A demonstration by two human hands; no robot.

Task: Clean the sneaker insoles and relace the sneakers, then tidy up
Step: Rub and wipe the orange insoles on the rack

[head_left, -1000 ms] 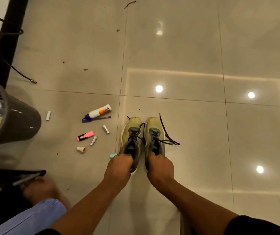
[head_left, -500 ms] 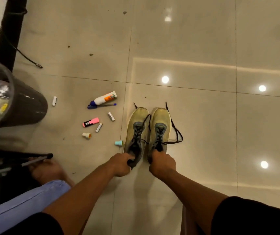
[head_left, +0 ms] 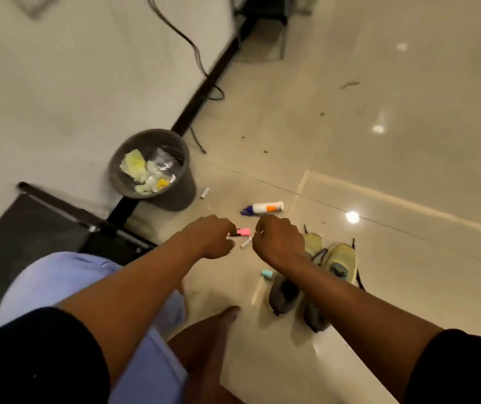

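The tiled floor (head_left: 379, 91) spreads out glossy under the person, and by the wall stands a grey waste bin (head_left: 181, 185), already holding crumpled scraps. The pair of yellow-green sneakers (head_left: 338, 266) sits laced and side by side, partly under the right forearm and apart from both hands, so I judge the tidying step is in hand. Both arms reach over the scattered litter. The left hand (head_left: 208, 237) has its fingers curled at the end of the pink highlighter (head_left: 242, 231); whether it actually grips it I cannot tell. The right hand (head_left: 277, 239) hovers loosely curled, seemingly empty. Next, each small piece needs pinching up: glue bottle (head_left: 265, 207), white cap (head_left: 245, 242), teal cap (head_left: 268, 274).
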